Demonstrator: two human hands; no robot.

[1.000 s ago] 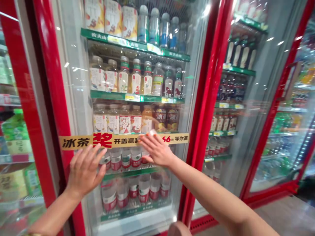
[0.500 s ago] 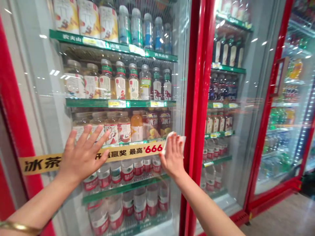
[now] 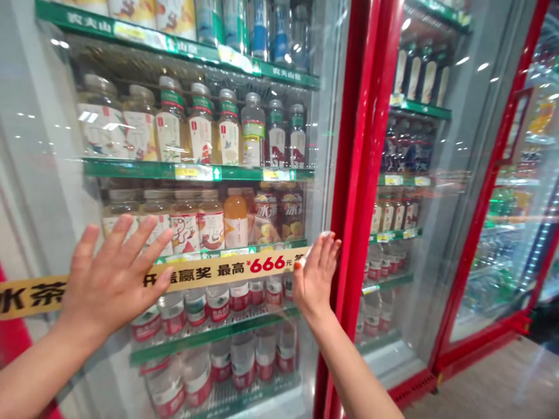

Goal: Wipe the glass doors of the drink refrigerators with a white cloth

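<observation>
My left hand point(image 3: 111, 276) lies flat with spread fingers on the glass door point(image 3: 56, 174) of a red drinks cooler, over the left part of a yellow banner sticker point(image 3: 227, 270). My right hand point(image 3: 315, 278) presses flat on the same glass at the sticker's right end, beside the red door frame point(image 3: 356, 174). A small white cloth or paper point(image 3: 324, 235) peeks out above its fingertips, mostly hidden under the hand. Behind the glass, bottled drinks point(image 3: 209, 131) fill green shelves.
A second cooler with a glass door point(image 3: 437, 203) stands to the right, with more bottles on green shelves point(image 3: 417, 109). A further cooler point(image 3: 528, 174) follows at the far right. Wood-look floor point(image 3: 493, 384) lies at the lower right.
My right hand slid rightward along the banner to the door's right edge, and the white piece is now mostly covered. My left hand shifted left on the glass; the view moved closer.
</observation>
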